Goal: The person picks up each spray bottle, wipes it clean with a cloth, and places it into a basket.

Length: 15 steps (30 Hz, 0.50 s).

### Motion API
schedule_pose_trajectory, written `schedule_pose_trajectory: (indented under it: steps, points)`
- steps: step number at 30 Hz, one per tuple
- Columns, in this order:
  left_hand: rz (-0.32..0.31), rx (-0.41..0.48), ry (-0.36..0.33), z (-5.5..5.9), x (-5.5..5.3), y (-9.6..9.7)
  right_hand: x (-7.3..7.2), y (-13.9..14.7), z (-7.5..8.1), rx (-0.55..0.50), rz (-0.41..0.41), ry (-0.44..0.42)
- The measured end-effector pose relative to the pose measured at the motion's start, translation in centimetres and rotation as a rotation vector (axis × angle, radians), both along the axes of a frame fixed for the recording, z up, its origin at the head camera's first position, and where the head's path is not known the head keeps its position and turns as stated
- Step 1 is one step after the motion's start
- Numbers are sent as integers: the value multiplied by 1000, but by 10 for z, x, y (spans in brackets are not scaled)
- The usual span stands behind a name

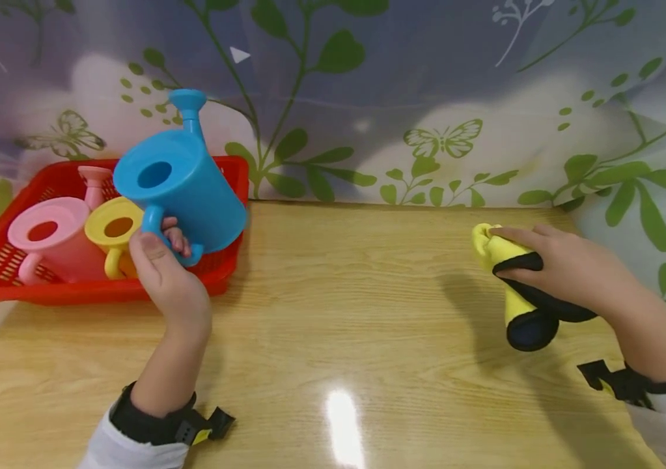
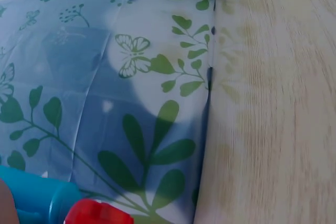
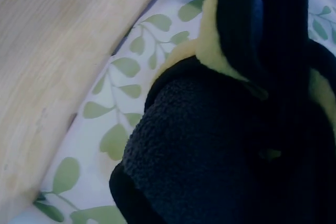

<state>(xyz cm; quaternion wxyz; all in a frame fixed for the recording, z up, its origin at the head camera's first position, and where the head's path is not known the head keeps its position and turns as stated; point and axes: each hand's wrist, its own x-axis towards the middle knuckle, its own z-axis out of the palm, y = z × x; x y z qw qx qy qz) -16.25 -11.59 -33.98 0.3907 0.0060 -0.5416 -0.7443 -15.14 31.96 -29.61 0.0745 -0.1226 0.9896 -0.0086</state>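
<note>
My left hand [image 1: 171, 280] grips the handle of a blue toy watering can [image 1: 209, 202], raised over the right part of a red basket [image 1: 63, 296]. The can's spout points up and away, and its round top opening faces me. In the basket stand a pink watering can [image 1: 69, 241] and a smaller yellow watering can [image 1: 95, 228], partly behind my left hand. My right hand [image 1: 579, 267] holds a bunched yellow cloth [image 1: 520, 309] with a dark side and black edging, above the table's right side. The right wrist view shows its dark fuzzy side [image 3: 178, 145] up close.
The wooden table [image 1: 333, 293] runs up to a curtain [image 1: 333, 124] printed with leaves and butterflies at the back. Another stretch of printed fabric [image 1: 661, 221] borders the right side. The basket stands at the far left against the curtain.
</note>
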Motion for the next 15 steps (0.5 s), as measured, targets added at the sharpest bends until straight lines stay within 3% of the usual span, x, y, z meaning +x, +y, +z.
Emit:
schedule_pose_trajectory:
  steps: [8, 15]
  points:
    - [-16, -104, -188, -8, -4, -17, -14, 21, -13, -14, -79, -60]
    - [-98, -246, -471, -12, -10, -33, -19, 30, -19, -40, -101, -70]
